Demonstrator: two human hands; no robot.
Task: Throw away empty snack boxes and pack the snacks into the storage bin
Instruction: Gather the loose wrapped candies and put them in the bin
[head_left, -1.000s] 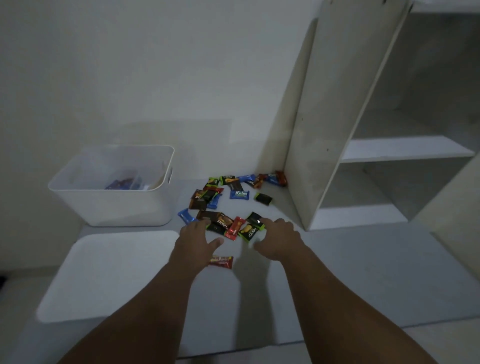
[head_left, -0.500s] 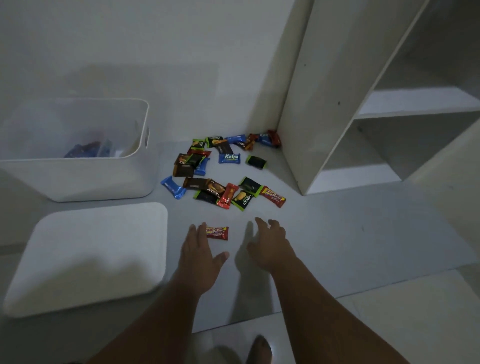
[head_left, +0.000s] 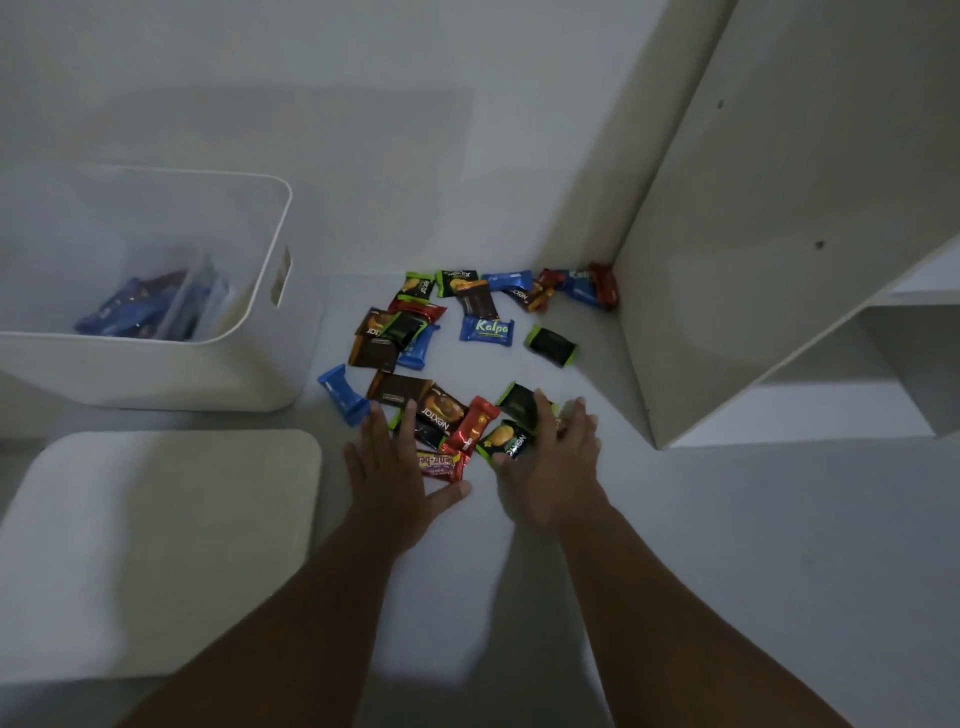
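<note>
Two open hands bracket the near edge of the snack pile (head_left: 467, 358) on the floor, fingers spread flat, gripping nothing. The left hand (head_left: 392, 475) lies beside a red wrapper (head_left: 440, 465), long axis crosswise; the right hand (head_left: 553, 460) touches a green-edged packet (head_left: 506, 440). The storage bin (head_left: 260, 374) stands left of the pile, nearer the left hand, its lid (head_left: 156, 545) alongside. Readable: "Nextar", "Kalpa" (head_left: 487, 328).
</note>
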